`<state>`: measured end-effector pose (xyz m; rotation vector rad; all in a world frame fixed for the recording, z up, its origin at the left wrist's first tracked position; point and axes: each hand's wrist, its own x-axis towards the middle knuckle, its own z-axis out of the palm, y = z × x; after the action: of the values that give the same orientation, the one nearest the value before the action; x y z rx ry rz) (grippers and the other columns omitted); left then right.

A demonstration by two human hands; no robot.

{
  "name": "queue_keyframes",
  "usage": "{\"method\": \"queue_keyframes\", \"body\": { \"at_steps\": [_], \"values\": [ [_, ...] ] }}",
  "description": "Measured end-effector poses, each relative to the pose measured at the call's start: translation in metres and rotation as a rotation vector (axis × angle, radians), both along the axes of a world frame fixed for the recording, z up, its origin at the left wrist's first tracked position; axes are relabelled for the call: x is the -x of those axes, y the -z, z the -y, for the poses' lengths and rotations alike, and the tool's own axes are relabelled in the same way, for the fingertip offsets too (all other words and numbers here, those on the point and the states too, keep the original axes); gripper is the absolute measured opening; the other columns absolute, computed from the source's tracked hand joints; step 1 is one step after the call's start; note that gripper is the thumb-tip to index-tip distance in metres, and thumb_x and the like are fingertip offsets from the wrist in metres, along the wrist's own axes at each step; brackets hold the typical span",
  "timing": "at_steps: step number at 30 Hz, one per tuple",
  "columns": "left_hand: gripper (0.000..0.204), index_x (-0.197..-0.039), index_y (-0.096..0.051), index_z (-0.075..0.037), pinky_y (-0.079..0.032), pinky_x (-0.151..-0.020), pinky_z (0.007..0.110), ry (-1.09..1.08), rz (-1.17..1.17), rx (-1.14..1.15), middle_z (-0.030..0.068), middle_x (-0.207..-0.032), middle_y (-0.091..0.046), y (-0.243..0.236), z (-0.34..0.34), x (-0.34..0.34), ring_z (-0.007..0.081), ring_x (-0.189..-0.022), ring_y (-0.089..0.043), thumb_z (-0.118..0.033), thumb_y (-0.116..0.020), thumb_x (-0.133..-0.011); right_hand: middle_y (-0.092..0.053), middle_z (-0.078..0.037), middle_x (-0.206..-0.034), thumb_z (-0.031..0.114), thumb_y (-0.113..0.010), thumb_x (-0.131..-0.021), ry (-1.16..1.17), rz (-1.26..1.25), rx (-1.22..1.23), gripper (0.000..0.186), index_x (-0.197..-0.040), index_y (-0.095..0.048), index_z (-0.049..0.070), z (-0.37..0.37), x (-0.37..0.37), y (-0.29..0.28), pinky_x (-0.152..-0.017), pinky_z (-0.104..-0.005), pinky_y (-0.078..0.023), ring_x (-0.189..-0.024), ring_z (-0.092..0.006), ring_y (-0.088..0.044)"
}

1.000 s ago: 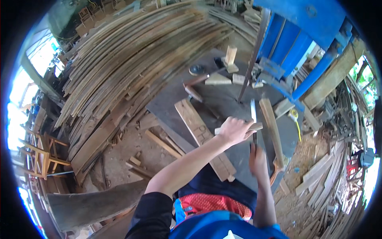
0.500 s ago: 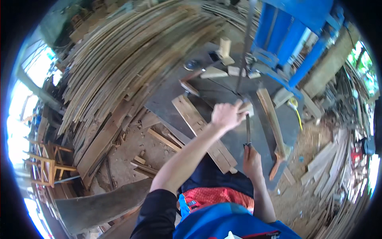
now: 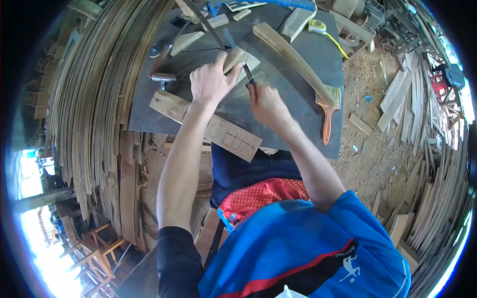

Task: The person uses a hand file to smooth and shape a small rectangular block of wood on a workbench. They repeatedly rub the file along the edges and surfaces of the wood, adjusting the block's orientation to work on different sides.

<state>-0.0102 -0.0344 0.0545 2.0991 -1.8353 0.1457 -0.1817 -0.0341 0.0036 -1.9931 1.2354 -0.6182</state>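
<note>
My left hand [image 3: 209,84] is closed around a small wooden block [image 3: 233,60] above the grey machine table [image 3: 293,124]. Its thumb and fingers press the block from the near side. My right hand [image 3: 271,105] is wrapped round the dark handle of a slim metal file [image 3: 248,72], whose blade runs up along the block's right edge. Just beyond the block, a saw blade [image 3: 208,27] slants down to the table. Under my left forearm lies a pale plank [image 3: 237,138] with markings on its face.
Right of my hands lie a curved wooden piece [image 3: 293,57], a paintbrush [image 3: 328,111] and a yellow tape measure [image 3: 317,26]. A metal-ended tool [image 3: 163,77] rests at left. Long boards [image 3: 94,99] are stacked beyond the left edge; scrap wood [image 3: 400,94] litters the floor at right.
The view has turned, so the table sits higher and further left in the picture. Both hands keep their holds; the file now slants up leftward instead of standing nearly upright in the picture.
</note>
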Motion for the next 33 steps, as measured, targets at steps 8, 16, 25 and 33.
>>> {"method": "queue_keyframes", "body": {
  "at_steps": [8, 16, 25, 33],
  "values": [
    [0.050, -0.105, -0.066, -0.013, -0.056, -0.060, 0.051, 0.042, 0.136, -0.006, 0.0211, -0.068, -0.069, 0.002, 0.005, 0.012, 0.0417, -0.068, -0.071, -0.061, -0.056, -0.093, -0.065, -0.032, -0.077, 0.021, -0.048, -0.103, 0.016, 0.056, 0.090, 0.028, -0.097, -0.057, -0.005, -0.011, 0.014, 0.005, -0.071, -0.0590, -0.053, -0.077, -0.0541, -0.064],
    [0.058, -0.110, -0.067, -0.011, -0.056, -0.059, 0.049, -0.049, 0.104, 0.080, 0.0204, -0.066, -0.068, 0.011, 0.006, -0.008, 0.0394, -0.068, -0.072, -0.065, -0.054, -0.093, -0.063, -0.035, -0.073, 0.022, -0.048, -0.103, -0.037, 0.107, 0.177, 0.029, -0.096, -0.056, -0.005, -0.023, 0.028, 0.004, -0.068, -0.0601, -0.054, -0.075, -0.0548, -0.066],
    [0.063, -0.110, -0.067, -0.010, -0.056, -0.059, 0.050, 0.009, 0.135, 0.093, 0.0207, -0.065, -0.067, 0.003, 0.019, -0.005, 0.0417, -0.066, -0.070, -0.069, -0.053, -0.092, -0.064, -0.034, -0.073, 0.022, -0.051, -0.100, -0.049, 0.072, 0.060, 0.029, -0.092, -0.060, -0.005, 0.006, 0.013, -0.004, -0.066, -0.0560, -0.057, -0.073, -0.0506, -0.068],
    [0.068, -0.112, -0.069, -0.007, -0.056, -0.059, 0.050, 0.019, 0.166, 0.163, 0.0214, -0.065, -0.067, 0.005, 0.017, -0.017, 0.0425, -0.068, -0.070, -0.070, -0.057, -0.089, -0.066, -0.030, -0.073, 0.017, -0.053, -0.098, -0.092, 0.045, 0.053, 0.025, -0.089, -0.058, -0.005, -0.010, 0.019, -0.015, -0.065, -0.0516, -0.058, -0.075, -0.0477, -0.069]
  ]
}}
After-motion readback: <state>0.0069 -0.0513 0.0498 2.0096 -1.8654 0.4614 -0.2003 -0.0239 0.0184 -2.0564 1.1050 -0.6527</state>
